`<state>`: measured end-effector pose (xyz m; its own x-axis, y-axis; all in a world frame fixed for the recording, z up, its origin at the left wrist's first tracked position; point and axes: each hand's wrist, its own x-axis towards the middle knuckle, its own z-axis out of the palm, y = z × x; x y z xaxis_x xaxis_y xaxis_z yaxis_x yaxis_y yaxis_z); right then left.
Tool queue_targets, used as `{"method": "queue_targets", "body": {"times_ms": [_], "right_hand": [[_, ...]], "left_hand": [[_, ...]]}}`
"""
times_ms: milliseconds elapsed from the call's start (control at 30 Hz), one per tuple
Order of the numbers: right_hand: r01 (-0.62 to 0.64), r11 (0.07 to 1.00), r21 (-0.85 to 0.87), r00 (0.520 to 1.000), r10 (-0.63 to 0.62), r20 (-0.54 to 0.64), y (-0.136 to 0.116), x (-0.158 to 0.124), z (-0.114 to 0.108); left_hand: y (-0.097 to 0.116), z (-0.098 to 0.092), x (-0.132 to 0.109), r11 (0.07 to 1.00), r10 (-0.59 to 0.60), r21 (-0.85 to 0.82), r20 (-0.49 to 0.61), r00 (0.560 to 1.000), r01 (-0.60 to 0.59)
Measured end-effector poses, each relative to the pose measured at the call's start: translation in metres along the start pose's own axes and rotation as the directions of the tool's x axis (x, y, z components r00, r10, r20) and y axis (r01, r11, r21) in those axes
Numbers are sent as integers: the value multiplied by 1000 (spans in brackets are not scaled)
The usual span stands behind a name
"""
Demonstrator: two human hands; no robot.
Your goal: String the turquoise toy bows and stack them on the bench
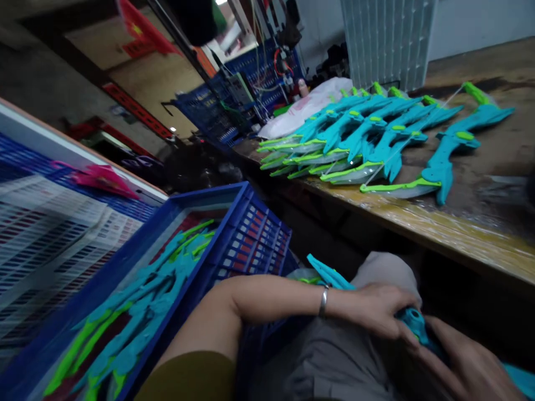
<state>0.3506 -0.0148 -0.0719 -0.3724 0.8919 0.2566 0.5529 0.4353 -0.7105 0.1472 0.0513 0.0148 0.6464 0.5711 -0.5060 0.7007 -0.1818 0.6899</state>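
Observation:
A teal and lime-green toy bow (413, 323) lies across my lap, held in both hands. My left hand (378, 309), with a metal bracelet at the wrist, has its fingers wrapped over the bow's middle. My right hand (468, 356) grips the same bow just to the right; its fingers are blurred and partly cut off by the frame. One teal limb of the bow sticks out behind my left forearm, and another teal piece shows at the lower right edge. My grey trousers are beneath it.
A row of similar toy bows (371, 131) overlaps on the wooden table (497, 236), one lying apart at the right. Left of me, a blue plastic crate (251, 239) contains several more bows. A white bag (298, 114) and a grey ribbed panel (387, 42) stand behind.

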Motion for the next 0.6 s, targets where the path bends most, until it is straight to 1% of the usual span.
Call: {"method": "queue_targets", "body": {"times_ms": [100, 200, 300, 367, 467, 533, 600], "right_hand": [[-46, 999, 7, 994, 45, 99, -7, 0, 3], [-135, 990, -50, 978, 141, 156, -11, -1, 6], [-255, 963, -85, 941, 267, 209, -14, -1, 7], [-320, 944, -79, 913, 329, 242, -16, 0, 5], [-365, 929, -58, 891, 366, 268, -18, 0, 2], [-385, 922, -38, 882, 379, 280, -17, -2, 3], [-403, 915, -22, 873, 392, 290, -15, -4, 6]], "left_hand": [[-6, 3, 12, 1000, 0, 11, 7, 1000, 0], [-16, 10, 21, 999, -1, -43, 0, 1000, 1], [-30, 14, 28, 994, 38, -107, 4, 999, -37], [-35, 12, 32, 990, 51, -133, 17, 999, -48], [-32, 3, 36, 991, 47, -130, 76, 996, -37], [-28, -3, 36, 995, 68, -77, 144, 987, -58], [-26, -7, 34, 996, 88, 15, 200, 976, -93]]}}
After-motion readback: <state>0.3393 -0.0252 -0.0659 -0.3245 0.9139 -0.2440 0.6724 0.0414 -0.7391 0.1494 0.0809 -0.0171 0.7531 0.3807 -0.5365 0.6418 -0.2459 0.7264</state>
